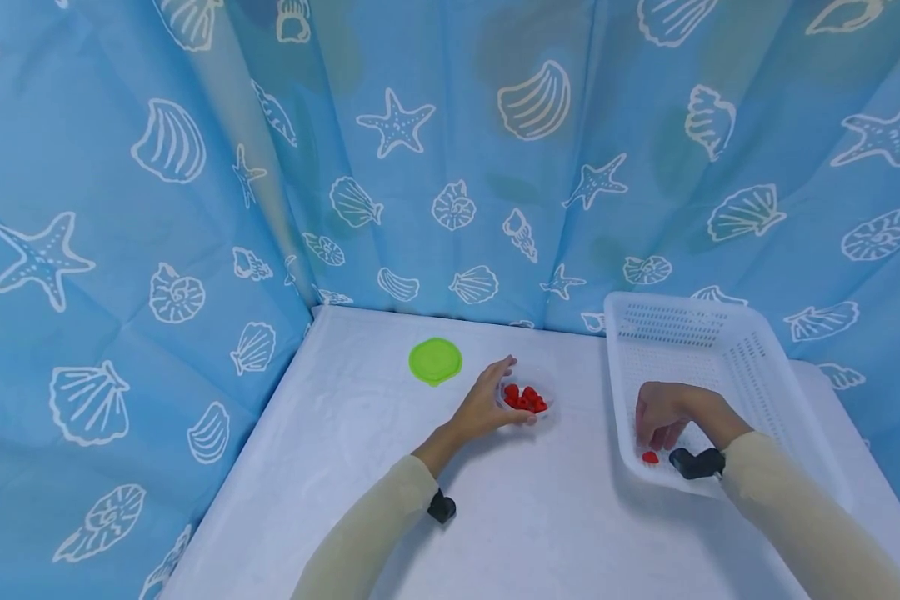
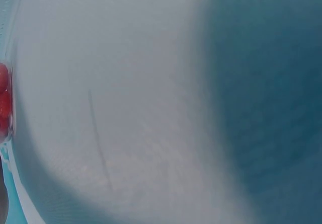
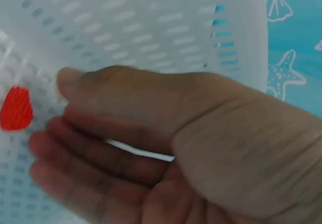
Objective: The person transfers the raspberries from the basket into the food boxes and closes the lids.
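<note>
My left hand (image 1: 487, 403) holds a small clear plastic container (image 1: 546, 390) on the table, thumb at its near side and fingers round its far side. Several red raspberries (image 1: 525, 398) lie in it; the left wrist view catches only a few red berries (image 2: 4, 103) at its edge. Inside the white basket (image 1: 802, 417), my right hand (image 1: 667, 412) reaches down near the front left corner. One more raspberry (image 3: 16, 108) rests on the basket's slotted floor, just beyond those fingertips. Thumb and fingers there are loosely bent and apart, with nothing between them.
A green lid (image 1: 435, 361) lies flat on the white-covered table (image 1: 525, 517), left of and behind the container. Blue curtains (image 1: 450, 167) with shell prints stand along the back and left side. The basket's raised walls surround the right hand.
</note>
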`<state>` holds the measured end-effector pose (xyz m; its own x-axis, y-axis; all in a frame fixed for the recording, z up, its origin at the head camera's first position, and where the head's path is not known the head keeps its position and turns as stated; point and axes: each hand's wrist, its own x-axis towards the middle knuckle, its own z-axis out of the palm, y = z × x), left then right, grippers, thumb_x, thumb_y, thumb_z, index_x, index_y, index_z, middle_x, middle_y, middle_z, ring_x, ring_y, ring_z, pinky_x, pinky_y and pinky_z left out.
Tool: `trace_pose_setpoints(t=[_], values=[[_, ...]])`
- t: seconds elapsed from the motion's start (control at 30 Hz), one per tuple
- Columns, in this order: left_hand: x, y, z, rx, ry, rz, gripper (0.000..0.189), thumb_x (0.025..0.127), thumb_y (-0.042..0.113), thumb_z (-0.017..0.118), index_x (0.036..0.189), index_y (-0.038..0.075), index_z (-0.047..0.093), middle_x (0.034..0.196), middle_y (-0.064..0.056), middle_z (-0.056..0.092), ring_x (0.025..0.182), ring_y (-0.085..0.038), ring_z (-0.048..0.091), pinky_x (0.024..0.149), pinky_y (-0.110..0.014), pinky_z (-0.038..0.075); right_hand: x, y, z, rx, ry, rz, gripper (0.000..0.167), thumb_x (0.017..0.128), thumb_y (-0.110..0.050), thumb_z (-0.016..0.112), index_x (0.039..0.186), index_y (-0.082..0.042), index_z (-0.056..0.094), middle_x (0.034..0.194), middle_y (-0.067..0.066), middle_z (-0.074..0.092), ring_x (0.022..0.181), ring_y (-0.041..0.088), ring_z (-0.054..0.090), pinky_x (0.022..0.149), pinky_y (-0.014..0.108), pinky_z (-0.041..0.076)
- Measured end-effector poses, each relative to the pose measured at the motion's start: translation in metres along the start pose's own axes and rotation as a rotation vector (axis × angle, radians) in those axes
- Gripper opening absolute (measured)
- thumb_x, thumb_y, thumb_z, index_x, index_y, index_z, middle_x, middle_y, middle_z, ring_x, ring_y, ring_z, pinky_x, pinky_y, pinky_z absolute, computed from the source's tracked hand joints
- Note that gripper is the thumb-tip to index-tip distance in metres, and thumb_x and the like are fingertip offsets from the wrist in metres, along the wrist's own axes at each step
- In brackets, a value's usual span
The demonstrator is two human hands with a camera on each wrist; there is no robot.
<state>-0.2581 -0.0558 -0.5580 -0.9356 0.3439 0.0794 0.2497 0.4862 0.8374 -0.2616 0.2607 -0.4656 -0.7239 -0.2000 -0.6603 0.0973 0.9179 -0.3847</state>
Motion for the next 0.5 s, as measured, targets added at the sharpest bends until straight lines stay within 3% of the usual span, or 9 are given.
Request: trace_pose_setpoints(t=[0.3, 0.5], values=[[0.0002, -0.001, 0.0002, 0.005, 0.003, 0.003, 0.102, 0.073, 0.043, 0.084, 0.154, 0.023, 0.026, 0.151, -0.001, 0.038, 0.135, -0.015, 0.037, 0.094, -0.039, 0.05, -0.0011, -0.0054, 0.0057, -0.046, -0.023, 0.073, 0.047, 0.065, -0.02, 0.091, 0.099, -0.003, 0.064, 0.085, 0.01, 0.065, 0.071, 0.022, 0.067, 0.067, 0.04, 0.059], [0.0009, -0.0008, -0.0004, 0.006, 0.008, -0.003, 0.101, 0.073, 0.043, 0.084, 0.154, 0.032, 0.025, 0.15, 0.003, 0.038, 0.135, -0.013, 0.036, 0.094, -0.036, 0.05, 0.0035, -0.0055, 0.0099, -0.067, -0.043, 0.089, 0.043, 0.067, -0.016, 0.089, 0.099, -0.003, 0.062, 0.085, 0.009, 0.066, 0.073, 0.023, 0.066, 0.071, 0.04, 0.058]])
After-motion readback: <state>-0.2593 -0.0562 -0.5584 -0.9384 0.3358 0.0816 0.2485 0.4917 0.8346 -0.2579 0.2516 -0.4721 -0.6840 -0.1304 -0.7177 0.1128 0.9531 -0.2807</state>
